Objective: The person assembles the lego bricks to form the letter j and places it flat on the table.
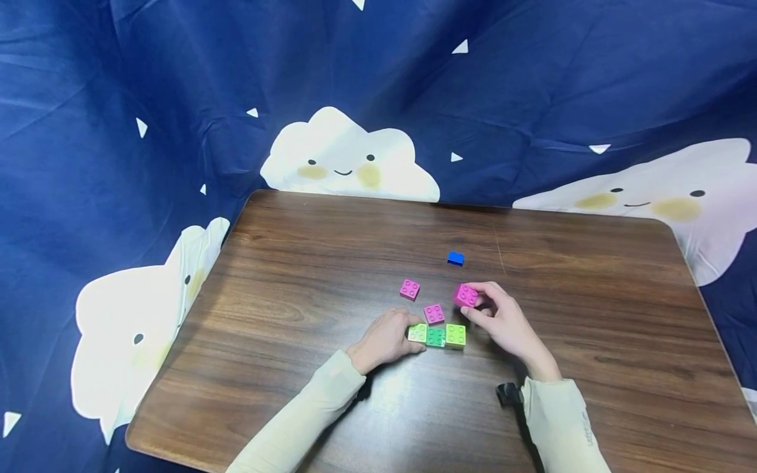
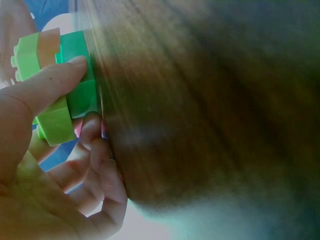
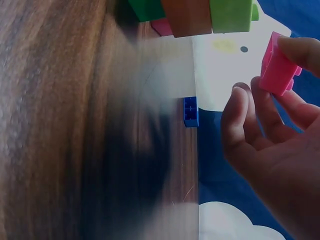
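Note:
My left hand (image 1: pixel 386 336) grips a low build of toy building bricks, its thumb pressed on a green brick (image 2: pixel 82 97) at the bottom. On top sit a lime brick (image 1: pixel 417 332) at the left and another lime brick (image 1: pixel 455 336) at the right, with green studs between them. A brown brick (image 3: pixel 187 17) lies under the right lime one. To the right, my right hand (image 1: pixel 510 322) pinches a pink brick (image 1: pixel 466 295) between thumb and fingers, raised off the table in the right wrist view. A second pink brick (image 1: pixel 434 314) lies just behind the build.
Another pink brick (image 1: pixel 410 289) lies farther back on the wooden table (image 1: pixel 296 263). Behind my right hand a blue brick (image 1: pixel 455 259) rests on its side, its hollow underside showing in the right wrist view. A blue cloud-patterned cloth (image 1: pixel 355 66) hangs beyond the table's far edge.

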### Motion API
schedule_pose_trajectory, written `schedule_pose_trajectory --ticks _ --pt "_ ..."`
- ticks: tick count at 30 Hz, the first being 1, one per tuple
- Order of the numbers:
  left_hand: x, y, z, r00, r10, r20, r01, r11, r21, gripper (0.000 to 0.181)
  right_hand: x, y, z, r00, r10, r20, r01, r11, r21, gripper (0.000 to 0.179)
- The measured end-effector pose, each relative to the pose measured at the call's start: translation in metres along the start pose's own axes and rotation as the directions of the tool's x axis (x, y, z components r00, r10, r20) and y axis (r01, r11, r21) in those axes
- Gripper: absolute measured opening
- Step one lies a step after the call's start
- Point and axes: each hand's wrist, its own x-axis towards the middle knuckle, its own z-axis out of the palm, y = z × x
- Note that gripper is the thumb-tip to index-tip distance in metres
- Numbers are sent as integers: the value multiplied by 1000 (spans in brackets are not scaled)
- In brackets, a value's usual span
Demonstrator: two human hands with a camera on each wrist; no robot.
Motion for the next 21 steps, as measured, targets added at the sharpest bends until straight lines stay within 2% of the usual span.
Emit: schedule_pose_trajectory --ticks 14,21 --pt "0 -1 0 1000 -1 3 1 1000 -4 33 -9 -3 0 995 -90 37 89 996 19 41" --pt "0 -1 0 1000 0 -1 0 1000 -5 33 -14 -3 2 983 -156 93 154 988 28 36"
